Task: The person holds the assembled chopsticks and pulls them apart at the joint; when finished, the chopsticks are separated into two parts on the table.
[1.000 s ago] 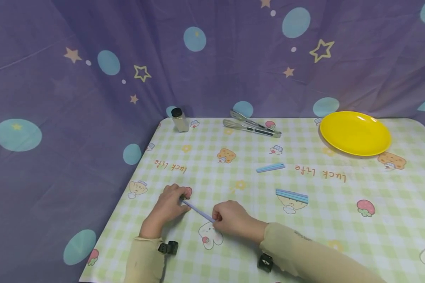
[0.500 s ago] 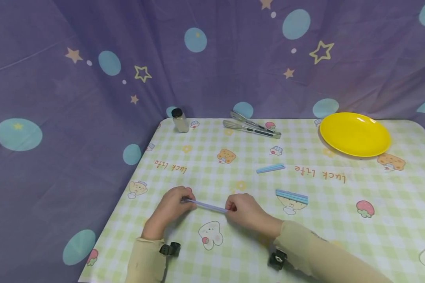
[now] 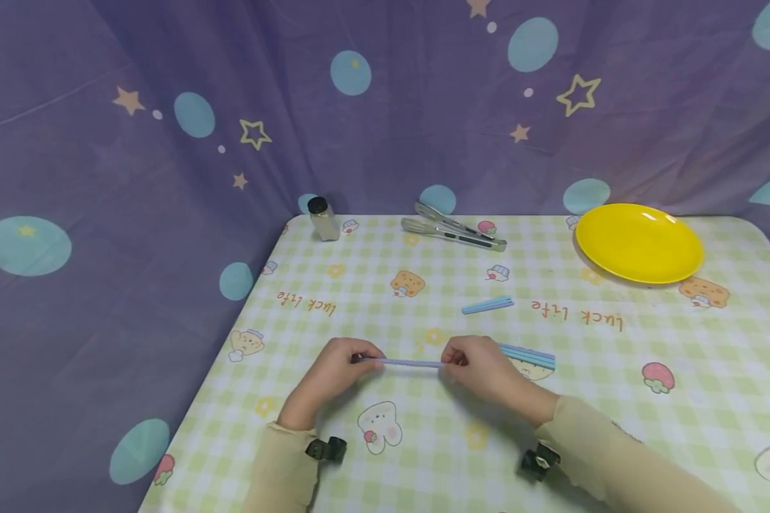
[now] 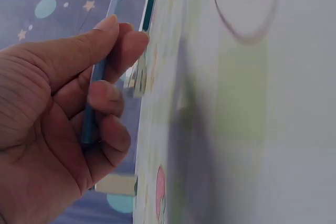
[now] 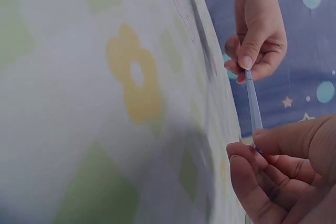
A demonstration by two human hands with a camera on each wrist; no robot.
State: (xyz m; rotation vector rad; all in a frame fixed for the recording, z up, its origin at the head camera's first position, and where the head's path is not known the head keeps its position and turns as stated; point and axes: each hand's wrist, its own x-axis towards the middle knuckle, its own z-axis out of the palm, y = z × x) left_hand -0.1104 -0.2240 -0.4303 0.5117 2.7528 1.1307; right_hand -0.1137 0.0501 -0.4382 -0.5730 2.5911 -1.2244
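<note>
My left hand [image 3: 344,367] and right hand [image 3: 481,367] hold opposite ends of a slim lavender-blue stick [image 3: 413,363], stretched almost level between them in the head view. Left thumb and fingers curl round the stick [image 4: 112,8], whose near end lies inside that hand; a fine seam crosses it just past the thumb. In the right wrist view, the right thumb and forefinger pinch the near end of the stick [image 5: 253,100]. Its shadow falls on the cloth below. Beside the right hand lies a row of blue and purple sticks [image 3: 532,354], partly hidden by that hand.
A smaller bundle of similar sticks [image 3: 488,306] lies farther back. Metal tongs [image 3: 455,234] rest near the back edge, a black-capped jar [image 3: 324,221] stands at the back left, and a yellow plate [image 3: 639,244] sits at the back right. A checked cloth [image 3: 436,456] covers the table.
Both hands have moved to the right with the stick, the right hand also a little away from me. The stick has turned from slanting to nearly level across the view.
</note>
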